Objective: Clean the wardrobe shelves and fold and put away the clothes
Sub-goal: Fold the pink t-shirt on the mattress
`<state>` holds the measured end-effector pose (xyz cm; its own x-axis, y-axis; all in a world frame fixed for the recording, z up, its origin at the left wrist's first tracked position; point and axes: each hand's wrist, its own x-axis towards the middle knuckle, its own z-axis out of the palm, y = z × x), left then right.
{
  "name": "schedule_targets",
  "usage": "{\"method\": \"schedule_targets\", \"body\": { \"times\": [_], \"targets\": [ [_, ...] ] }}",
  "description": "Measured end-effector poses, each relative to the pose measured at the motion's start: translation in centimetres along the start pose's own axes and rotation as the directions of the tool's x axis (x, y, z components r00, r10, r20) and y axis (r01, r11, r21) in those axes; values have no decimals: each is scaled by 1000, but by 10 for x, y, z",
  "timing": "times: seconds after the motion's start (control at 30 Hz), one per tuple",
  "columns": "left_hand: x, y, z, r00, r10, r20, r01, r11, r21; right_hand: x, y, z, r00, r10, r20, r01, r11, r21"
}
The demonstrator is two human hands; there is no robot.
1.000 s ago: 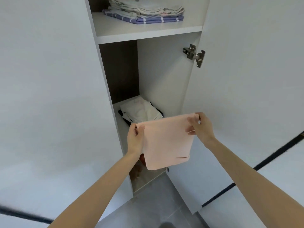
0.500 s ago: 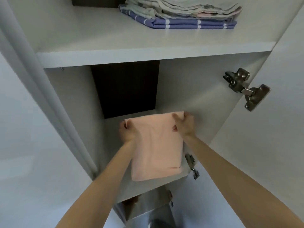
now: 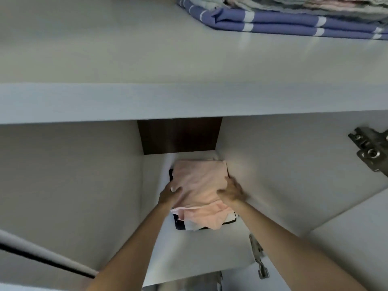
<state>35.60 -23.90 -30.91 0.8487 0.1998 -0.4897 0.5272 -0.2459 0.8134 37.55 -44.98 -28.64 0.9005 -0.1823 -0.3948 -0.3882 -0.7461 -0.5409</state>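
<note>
Your fingers [image 3: 175, 189] on the left hand [image 3: 168, 194] lie spread flat on the pink cloth [image 3: 199, 183], and they press down on it. They do not pinch it. Your right hand [image 3: 231, 193] does the same on the other side, with its fingers flat on the cloth and its edge close to the right wall of the wardrobe.

The pink cloth sits on top of a small pile of clothes [image 3: 189, 224] on the lower shelf [image 3: 210, 253]. The pile is toward the back right corner of that shelf. Dark and white clothes peek out from under the cloth at the front edge of the pile. The front bit of the pink cloth looks bunched up and not quite neat.

On the upper shelf [image 3: 126, 97], near its back right corner, you can see a folded pile with a blue striped cloth [image 3: 294, 24] at the bottom. That pile looks done.

So I think you are nearly finished with this one cloth. You may still need to smooth its front edge. I cannot tell if more clothes wait outside the wardrobe, or if the shelves have been wiped.
</note>
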Motion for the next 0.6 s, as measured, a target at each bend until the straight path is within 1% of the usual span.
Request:
{"method": "schedule_targets", "body": {
  "times": [0.07,0.1,0.13,0.17,0.23,0.3,0.37,0.43,0.5,0.53,0.6],
  "targets": [
    [-6,-20,13,998,-52,45,50,998,37,-4,22,15,988,107,112,-107,994,-10],
    [-10,-28,19,996,-66,59,63,997,40,-7,30,20,983,131,128,-128,991,-28],
    [-13,-35,24,996,-65,59,62,996,56,-8,36,24,987,125,106,-119,991,-61],
    [-13,-41,28,998,-49,36,46,996,70,-9,39,26,995,90,50,-85,991,-99],
    [-14,-48,32,1000,17,-22,-15,994,104,-9,39,26,992,-58,-111,39,986,-165],
    [-21,-46,32,993,109,-40,-102,984,147,-10,34,20,944,-220,-246,179,967,-179],
    [-28,-40,33,991,136,1,-136,986,93,-10,31,12,908,-264,-326,232,963,-135],
    [-32,-39,32,989,145,23,-147,983,108,-15,34,8,928,-208,-310,184,977,-106],
    [-34,-44,29,988,151,23,-153,966,210,-23,47,11,968,-136,-213,107,984,-142],
    [-35,-48,27,987,162,11,-160,955,249,-27,56,14,976,-125,-178,96,982,-164],
    [-36,-57,24,978,207,-21,-191,935,298,-34,73,19,971,-161,-177,132,977,-167]
  ]
}}
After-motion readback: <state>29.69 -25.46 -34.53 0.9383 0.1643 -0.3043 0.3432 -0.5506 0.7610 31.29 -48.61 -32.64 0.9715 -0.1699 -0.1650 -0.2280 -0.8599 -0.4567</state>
